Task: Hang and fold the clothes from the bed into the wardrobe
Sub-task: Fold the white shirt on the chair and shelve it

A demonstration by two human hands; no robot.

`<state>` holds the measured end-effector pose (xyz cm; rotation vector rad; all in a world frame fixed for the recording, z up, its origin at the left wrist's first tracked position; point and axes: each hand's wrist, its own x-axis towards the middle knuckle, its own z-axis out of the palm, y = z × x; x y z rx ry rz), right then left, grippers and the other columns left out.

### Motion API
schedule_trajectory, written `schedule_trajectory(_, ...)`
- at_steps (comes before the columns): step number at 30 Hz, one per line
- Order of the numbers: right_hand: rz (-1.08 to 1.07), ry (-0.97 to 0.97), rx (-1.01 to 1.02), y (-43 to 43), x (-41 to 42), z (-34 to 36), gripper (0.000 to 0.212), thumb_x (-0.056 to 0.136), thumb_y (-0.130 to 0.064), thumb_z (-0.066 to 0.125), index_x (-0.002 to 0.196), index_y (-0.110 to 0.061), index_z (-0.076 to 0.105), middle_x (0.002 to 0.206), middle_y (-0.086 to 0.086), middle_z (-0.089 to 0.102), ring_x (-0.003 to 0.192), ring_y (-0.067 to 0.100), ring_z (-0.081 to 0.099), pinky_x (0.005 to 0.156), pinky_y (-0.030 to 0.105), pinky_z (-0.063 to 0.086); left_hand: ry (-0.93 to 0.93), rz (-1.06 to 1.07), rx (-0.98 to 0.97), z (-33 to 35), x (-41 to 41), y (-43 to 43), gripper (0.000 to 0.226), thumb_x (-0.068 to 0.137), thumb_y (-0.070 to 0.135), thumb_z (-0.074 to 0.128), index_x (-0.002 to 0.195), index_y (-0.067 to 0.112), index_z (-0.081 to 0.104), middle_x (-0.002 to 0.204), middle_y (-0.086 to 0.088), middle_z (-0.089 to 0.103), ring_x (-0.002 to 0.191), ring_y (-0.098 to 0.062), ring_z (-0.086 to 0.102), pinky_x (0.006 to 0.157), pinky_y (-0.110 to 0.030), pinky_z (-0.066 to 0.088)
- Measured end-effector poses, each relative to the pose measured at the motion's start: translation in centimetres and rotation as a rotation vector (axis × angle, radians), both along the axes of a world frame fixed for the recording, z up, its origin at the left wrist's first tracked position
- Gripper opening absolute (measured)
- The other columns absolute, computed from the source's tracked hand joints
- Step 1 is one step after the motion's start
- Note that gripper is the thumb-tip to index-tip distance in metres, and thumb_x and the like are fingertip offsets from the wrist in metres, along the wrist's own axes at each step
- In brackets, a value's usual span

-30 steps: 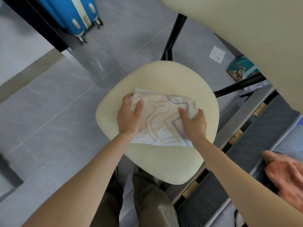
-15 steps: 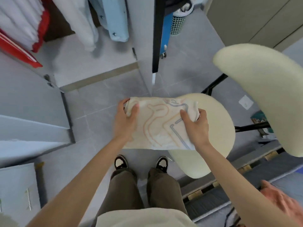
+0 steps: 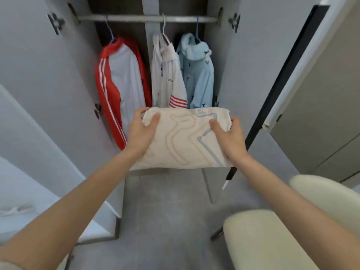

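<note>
A folded cream garment (image 3: 183,141) with orange and blue line print is held flat in the air in front of the open wardrobe. My left hand (image 3: 140,133) grips its left edge, thumb on top. My right hand (image 3: 229,139) grips its right edge the same way. Behind it, on the wardrobe rail (image 3: 148,18), hang a red and white jacket (image 3: 120,84), a white hoodie (image 3: 167,75) and a light blue shirt (image 3: 198,75).
The wardrobe doors stand open at left (image 3: 48,75) and right (image 3: 243,65). A cream chair (image 3: 272,240) is at the lower right. A white shelf unit (image 3: 29,191) sits at the lower left. Grey tile floor (image 3: 165,221) lies below.
The folded garment was lifted off the chair seat and carried toward the wardrobe. My view swung up from the chair to the hanging clothes. Both hands keep their grip.
</note>
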<state>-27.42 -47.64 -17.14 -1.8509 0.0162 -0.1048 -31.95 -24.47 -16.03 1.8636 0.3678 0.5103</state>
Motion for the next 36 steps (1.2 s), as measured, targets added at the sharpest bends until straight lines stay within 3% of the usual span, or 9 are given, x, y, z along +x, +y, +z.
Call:
schedule_trajectory(2,0.032,-0.072,0.029,2.2,1.9,4.6,0.041,0.087,-0.045,0.066,0.112,-0.023,0.043,0.095,-0.02,0.054,0.085,-0.006,0.053,0.063,0.012,0.039,-0.079,-0.003,0.005,4.5,1.4,2.4,0.035,0.092,0.037,0.058,0.123,0.023,0.048,0.103,0.016,0.052,0.087,0.004,0.051,0.062,-0.004,0.036)
schedule_trajectory(4,0.051,-0.125,0.05,3.7,3.3,8.2,0.042,0.086,-0.044,0.067,0.113,-0.021,0.044,0.098,-0.016,0.055,0.087,-0.005,0.055,0.064,0.014,0.041,-0.132,-0.004,0.022,8.0,2.4,3.9,0.034,0.093,0.038,0.057,0.122,0.024,0.048,0.097,0.022,0.05,0.085,0.006,0.05,0.063,-0.009,0.036)
schedule_trajectory(9,0.083,-0.259,0.068,7.2,6.7,17.3,0.046,0.083,-0.048,0.068,0.112,-0.022,0.045,0.101,-0.013,0.056,0.091,0.002,0.057,0.07,0.023,0.045,-0.28,-0.01,0.018,16.8,4.7,7.6,0.027,0.091,0.039,0.058,0.114,0.031,0.047,0.098,0.022,0.05,0.09,-0.001,0.053,0.065,-0.018,0.04)
schedule_trajectory(17,0.152,-0.404,0.131,11.8,13.6,27.8,0.047,0.081,-0.047,0.071,0.113,-0.023,0.045,0.098,-0.015,0.056,0.086,-0.002,0.054,0.062,0.017,0.04,-0.398,0.061,-0.003,27.0,10.2,11.7,0.026,0.09,0.037,0.059,0.112,0.026,0.048,0.095,0.016,0.053,0.084,0.0,0.052,0.063,-0.02,0.039)
schedule_trajectory(22,0.194,-0.473,0.137,14.5,20.1,31.3,0.048,0.082,-0.048,0.07,0.114,-0.021,0.045,0.098,-0.013,0.054,0.086,-0.001,0.051,0.061,0.018,0.038,-0.433,0.093,0.021,30.8,15.2,14.2,0.027,0.091,0.036,0.059,0.114,0.024,0.049,0.096,0.015,0.052,0.083,-0.002,0.052,0.063,-0.02,0.041)
schedule_trajectory(26,0.273,-0.504,0.135,17.4,25.7,33.7,0.047,0.082,-0.048,0.07,0.113,-0.021,0.046,0.1,-0.01,0.057,0.087,0.001,0.053,0.063,0.02,0.039,-0.477,0.129,0.006,32.4,19.1,16.3,0.01,0.092,0.032,0.059,0.096,0.026,0.051,0.09,0.014,0.052,0.083,-0.009,0.055,0.07,-0.027,0.047)
schedule_trajectory(28,0.322,-0.512,0.131,19.5,28.3,35.2,0.044,0.082,-0.047,0.07,0.11,-0.021,0.046,0.097,-0.011,0.056,0.084,0.001,0.053,0.06,0.02,0.039,-0.48,0.167,-0.003,33.4,20.7,17.9,0.021,0.092,0.033,0.059,0.108,0.023,0.049,0.096,0.012,0.052,0.089,-0.011,0.056,0.075,-0.03,0.048)
schedule_trajectory(32,0.432,-0.51,0.12,24.6,33.2,37.9,0.047,0.083,-0.046,0.07,0.112,-0.021,0.044,0.095,-0.012,0.053,0.083,0.002,0.052,0.06,0.02,0.039,-0.522,0.254,-0.016,35.5,23.5,21.7,0.029,0.093,0.032,0.057,0.116,0.02,0.044,0.093,0.015,0.048,0.079,-0.003,0.053,0.057,-0.021,0.041)
schedule_trajectory(36,0.509,-0.561,0.065,30.5,37.7,40.2,0.047,0.083,-0.045,0.071,0.114,-0.018,0.048,0.105,-0.006,0.056,0.092,0.011,0.055,0.071,0.025,0.044,-0.539,0.35,-0.046,36.9,26.1,26.1,0.036,0.093,0.033,0.058,0.123,0.017,0.045,0.095,0.011,0.051,0.077,-0.004,0.053,0.055,-0.023,0.041)
